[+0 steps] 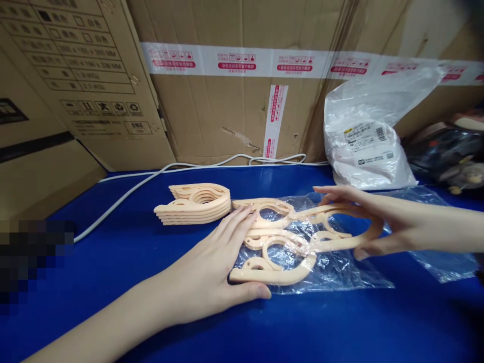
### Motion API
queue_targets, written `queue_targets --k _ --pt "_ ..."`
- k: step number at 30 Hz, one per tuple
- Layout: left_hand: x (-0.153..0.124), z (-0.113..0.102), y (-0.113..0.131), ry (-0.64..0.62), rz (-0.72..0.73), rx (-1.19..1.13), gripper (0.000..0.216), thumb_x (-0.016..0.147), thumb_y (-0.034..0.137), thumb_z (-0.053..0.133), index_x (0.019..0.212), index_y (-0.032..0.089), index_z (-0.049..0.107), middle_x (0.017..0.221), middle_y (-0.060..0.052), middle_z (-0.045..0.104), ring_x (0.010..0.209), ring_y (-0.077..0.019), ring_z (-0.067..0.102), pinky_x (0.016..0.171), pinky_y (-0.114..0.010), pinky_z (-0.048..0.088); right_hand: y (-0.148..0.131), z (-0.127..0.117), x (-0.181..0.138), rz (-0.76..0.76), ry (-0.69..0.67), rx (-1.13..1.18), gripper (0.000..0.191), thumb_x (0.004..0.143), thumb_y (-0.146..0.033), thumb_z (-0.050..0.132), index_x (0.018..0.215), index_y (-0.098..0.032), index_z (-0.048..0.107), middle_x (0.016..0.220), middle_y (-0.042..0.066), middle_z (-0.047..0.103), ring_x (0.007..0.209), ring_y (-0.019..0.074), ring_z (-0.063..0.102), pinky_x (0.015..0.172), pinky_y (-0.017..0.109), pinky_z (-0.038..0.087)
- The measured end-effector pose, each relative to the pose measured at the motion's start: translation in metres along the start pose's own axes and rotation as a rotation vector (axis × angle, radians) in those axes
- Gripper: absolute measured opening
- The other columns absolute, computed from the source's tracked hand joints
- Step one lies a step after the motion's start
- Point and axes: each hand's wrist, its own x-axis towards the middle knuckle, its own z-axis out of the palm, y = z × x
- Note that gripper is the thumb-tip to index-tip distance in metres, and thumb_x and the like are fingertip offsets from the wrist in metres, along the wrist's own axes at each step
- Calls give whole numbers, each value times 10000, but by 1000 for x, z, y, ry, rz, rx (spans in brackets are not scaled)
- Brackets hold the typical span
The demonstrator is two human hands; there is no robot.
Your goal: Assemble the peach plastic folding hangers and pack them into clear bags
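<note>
Left hand (219, 267) and right hand (395, 217) handle beige plastic pieces (280, 276) on a blue tabletop (264, 327) backed by cardboard (234, 111).
The left lies nearly flat on the pieces, thumb apart; the right grips one piece's curved end, a clear bag (340, 280) between them. Beyond the left's fingers sits a matching stack (214, 214); farther back, a white cord (132, 193) trails, and behind the right stands a labelled white bag (370, 169).

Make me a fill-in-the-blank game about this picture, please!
The tabletop is coloured ____.
The person's ____ hand holds the rightmost pale loop.
The neat stack sits to that loop's ____.
The cord beside the cardboard is coloured ____.

Missing words: blue; right; left; white.
</note>
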Motion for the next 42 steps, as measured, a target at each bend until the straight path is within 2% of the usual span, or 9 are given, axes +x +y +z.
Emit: queue_targets --k 4,7,9,12,16,23,30,37,42 --pt "-1 0 1 -7 -15 2 1025 811 706 551 1562 189 83 1637 -113 46 1495 -332 48 1194 -558 158 -5 22 22 -132 0 35 886 877 -308 655 1532 -448 75 1545 57 339 1219 278 581 863 289 586" --pt "0 -1 2 -29 -29 13 1036 811 724 531 1563 176 75 1637 -118 26 1496 -329 33 1192 -563 151 -4 28 33 -234 92 -66 907 828 -345 715 1539 -375 154 1465 67 447 1334 282 462 1004 382 506" --pt "0 -1 2 -27 -20 15 1041 809 728 529 1563 176 69 1637 -118 21 1496 -330 33 1190 -565 154 -1 23 34 -230 126 -193 913 792 -375 748 1533 -358 214 1460 68 465 1326 287 469 1052 430 458" --pt "-1 2 1 12 11 -5 990 838 701 517 1562 186 80 1635 -118 59 1494 -331 66 1189 -559 178 3 11 28 -180 132 -303 946 757 -401 772 1535 -355 234 1377 64 560 1230 294 560 996 427 507" --pt "-3 5 1 135 15 -62 724 966 574 389 1549 207 168 1623 -95 169 1487 -290 156 1196 -518 199 3 6 25 -151 164 -302 894 758 -425 759 1515 -391 285 1215 28 668 1074 284 653 856 398 584" --pt "-2 3 1 108 25 -22 630 1005 495 328 1543 209 168 1628 -84 154 1490 -275 145 1201 -505 194 -2 18 37 -224 164 -219 890 795 -428 733 1532 -319 245 1265 80 614 1086 260 617 928 439 524" --pt "-2 3 2 137 17 -33 599 1015 465 309 1538 198 186 1624 -83 178 1486 -266 165 1206 -492 192 1 13 39 -236 171 -84 738 830 -383 714 1467 -291 354 1124 55 652 988 204 623 904 404 513" --pt "0 4 4 204 43 -31 559 1017 440 307 1516 196 246 1602 -94 249 1469 -271 223 1200 -504 205 -5 39 53 -300 305 -29 660 809 -412 729 1393 -277 452 1136 61 667 1005 212 630 934 430 500" --pt "0 0 3 181 26 3 615 992 480 360 1520 189 239 1604 -97 241 1473 -285 212 1198 -509 212 -3 48 54 -335 332 -32 741 807 -408 730 1450 -292 381 1250 85 632 1129 256 603 999 516 461"
